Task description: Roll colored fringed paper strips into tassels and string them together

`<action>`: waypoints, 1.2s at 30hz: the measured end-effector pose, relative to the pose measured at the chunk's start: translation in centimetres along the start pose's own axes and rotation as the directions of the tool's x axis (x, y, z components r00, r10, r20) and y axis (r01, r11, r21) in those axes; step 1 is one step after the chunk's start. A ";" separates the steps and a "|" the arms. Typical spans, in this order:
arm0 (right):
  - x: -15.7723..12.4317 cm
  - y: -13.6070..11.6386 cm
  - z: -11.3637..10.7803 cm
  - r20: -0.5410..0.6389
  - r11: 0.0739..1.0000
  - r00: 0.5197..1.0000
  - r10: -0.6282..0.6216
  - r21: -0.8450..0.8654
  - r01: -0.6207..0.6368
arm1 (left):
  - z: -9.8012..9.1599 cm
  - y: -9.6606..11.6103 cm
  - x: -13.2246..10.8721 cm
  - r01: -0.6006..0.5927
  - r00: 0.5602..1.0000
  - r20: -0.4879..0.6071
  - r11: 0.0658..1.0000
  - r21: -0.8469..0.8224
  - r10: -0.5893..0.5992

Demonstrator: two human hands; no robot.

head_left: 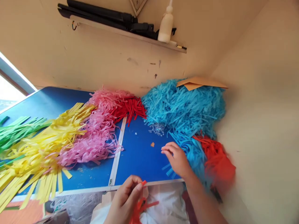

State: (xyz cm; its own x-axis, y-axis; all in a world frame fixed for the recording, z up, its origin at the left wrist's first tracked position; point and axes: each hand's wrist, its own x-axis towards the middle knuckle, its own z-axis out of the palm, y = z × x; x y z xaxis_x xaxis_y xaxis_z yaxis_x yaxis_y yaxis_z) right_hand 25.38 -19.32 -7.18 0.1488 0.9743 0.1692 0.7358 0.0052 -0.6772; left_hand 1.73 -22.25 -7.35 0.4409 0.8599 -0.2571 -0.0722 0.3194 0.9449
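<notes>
My left hand [128,197] is at the table's front edge, its thumb and finger pinched on a red paper strip [144,183]. More red strips [140,208] hang below that hand, over white cloth. Over the blue tabletop, my right hand [176,158] has its fingertips drawn together, pointing left. Whatever they hold, if anything, is too small to make out. Just beyond it lie a small orange-brown scrap [152,144] and a pile of tiny clear pieces [157,129]. Blue paper fringe [192,152] spreads right beside this hand.
Yellow [58,133], green [23,127] and pink [93,137] fringes cover the table's left side. Red fringe [128,109] lies at the back, more red [219,158] at right. Orange paper [201,83] tops the blue heap. A wall shelf [130,35] holds a white bottle [166,26].
</notes>
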 end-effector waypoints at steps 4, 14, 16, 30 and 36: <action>-6.1 -3.5 1.9 0.124 0.862 0.992 -0.018 0.505 -0.047 | -0.3 -0.1 0.4 -0.120 0.993 0.028 0.975 0.189 0.117; -10.8 -4.5 4.3 0.046 0.621 0.966 0.253 0.759 -0.198 | 0.3 0.0 0.0 -0.364 0.927 0.114 0.786 0.500 0.357; -11.4 -4.2 4.6 0.039 0.606 0.949 0.313 0.761 -0.231 | 0.4 -0.3 -0.1 -0.428 0.898 0.157 0.732 0.530 0.411; -12.0 -3.8 5.0 0.123 0.525 0.967 0.224 0.821 -0.226 | -0.9 -0.1 -0.1 -0.542 0.840 0.358 0.669 0.509 0.408; -11.9 -4.0 4.3 -0.005 0.695 0.992 0.123 0.714 -0.082 | -1.1 0.7 0.1 -0.586 0.810 0.372 0.659 0.471 0.454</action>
State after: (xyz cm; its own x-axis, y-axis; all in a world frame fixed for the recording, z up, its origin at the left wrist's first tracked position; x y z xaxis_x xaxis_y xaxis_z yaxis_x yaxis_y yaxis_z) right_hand 17.84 -30.02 -9.56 0.2416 0.9663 0.0884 0.0270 0.0844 -0.9961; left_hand 0.77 -21.51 -6.96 0.6568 0.6932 0.2966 0.1157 -0.4814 0.8688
